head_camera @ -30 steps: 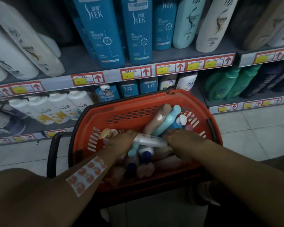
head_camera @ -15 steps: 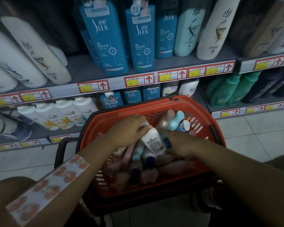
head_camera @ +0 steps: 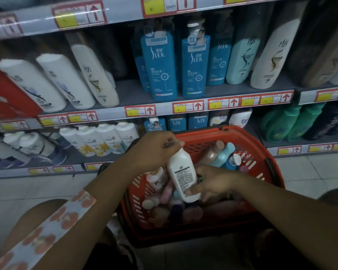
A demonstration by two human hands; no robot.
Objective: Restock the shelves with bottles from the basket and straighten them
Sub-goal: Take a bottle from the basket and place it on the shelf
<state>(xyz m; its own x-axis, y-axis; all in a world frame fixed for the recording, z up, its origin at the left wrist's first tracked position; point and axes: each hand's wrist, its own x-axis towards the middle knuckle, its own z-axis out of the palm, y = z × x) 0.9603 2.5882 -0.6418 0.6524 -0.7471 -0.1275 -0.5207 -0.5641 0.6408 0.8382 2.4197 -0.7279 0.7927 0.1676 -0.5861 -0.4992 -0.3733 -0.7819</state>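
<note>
Three shelves (head_camera: 129,94) of bottles rise behind the red basket (head_camera: 261,168), which sits on the floor holding many small bottles. Above the basket, the left hand (head_camera: 152,151) grips the top of a white bottle (head_camera: 181,172) while the right hand (head_camera: 213,182) pinches its lower end.

Head view looks down, close over basket (head_camera: 261,152), facing shelves (head_camera: 125,90).

A shop: price-tagged shelves (head_camera: 164,111) of shampoo bottles (head_camera: 158,67).
</note>
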